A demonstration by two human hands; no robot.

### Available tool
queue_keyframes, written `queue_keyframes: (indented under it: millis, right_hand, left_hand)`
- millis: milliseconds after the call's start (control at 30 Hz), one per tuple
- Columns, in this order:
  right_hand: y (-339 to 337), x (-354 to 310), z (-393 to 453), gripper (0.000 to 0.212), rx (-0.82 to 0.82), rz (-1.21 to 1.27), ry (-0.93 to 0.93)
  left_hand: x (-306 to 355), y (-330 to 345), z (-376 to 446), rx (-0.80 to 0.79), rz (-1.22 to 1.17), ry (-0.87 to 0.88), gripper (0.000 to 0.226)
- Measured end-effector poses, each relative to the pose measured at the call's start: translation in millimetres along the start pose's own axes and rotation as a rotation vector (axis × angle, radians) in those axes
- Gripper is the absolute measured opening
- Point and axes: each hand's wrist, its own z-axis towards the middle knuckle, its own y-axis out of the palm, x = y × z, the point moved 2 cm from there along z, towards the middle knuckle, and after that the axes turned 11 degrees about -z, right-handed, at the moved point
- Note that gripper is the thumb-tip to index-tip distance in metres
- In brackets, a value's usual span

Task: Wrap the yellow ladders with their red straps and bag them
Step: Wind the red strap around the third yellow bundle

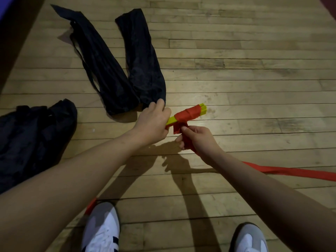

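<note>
A folded bundle of yellow ladder rungs [203,108] is held above the wooden floor at the middle of the view. My left hand [153,121] grips its near end. Red strap [188,114] is wound around the bundle's middle. My right hand [197,138] pinches the strap just below the bundle, and the loose strap [291,171] trails off along the floor to the right. Another bit of red strap [91,205] shows by my left shoe.
Two long black bags [101,70] [143,57] lie on the floor beyond my left hand. A third black bag [32,139] is bunched at the left. My two white and grey shoes [101,228] [250,239] stand at the bottom. A dark wall edge runs along the upper left.
</note>
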Motion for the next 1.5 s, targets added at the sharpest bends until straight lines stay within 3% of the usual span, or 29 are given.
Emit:
queue_keyframes:
  millis: [267,433,533,800,1033,1300,1500]
  right_hand:
    - [13.7,-17.0,-0.4,0.023,-0.056,-0.035,-0.040]
    - [13.1,-13.6,-1.0,0.018,-0.092,-0.049,-0.034]
    - [11.4,-6.4,-4.3,0.017,-0.116,-0.029,0.007]
    - [11.7,-1.2,-6.7,0.020,-0.202,-0.039,0.071]
    - [13.3,-7.1,-9.9,0.025,-0.205,-0.057,0.044]
    - [-8.0,-8.6,-8.1,0.013,-0.130,-0.131,0.061]
    - [-10.0,-0.4,-8.9,0.024,-0.049,-0.131,0.082]
  left_hand:
    - [-5.4,4.7,-8.5,-0.011,-0.221,-0.183,0.035]
    - [-17.0,8.2,-15.8,-0.154,-0.209,-0.228,0.063]
    - [-21.2,8.6,-21.9,-0.197,-0.221,-0.173,0.057]
    - [-21.4,0.2,-23.0,-0.064,-0.115,-0.058,0.044]
    - [-15.6,12.2,-16.4,-0.118,-0.268,-0.235,0.032]
    - [-5.9,18.0,-6.0,-0.242,-0.325,-0.172,0.036]
    - [-3.1,8.9,-6.1,-0.105,-0.200,-0.051,0.062]
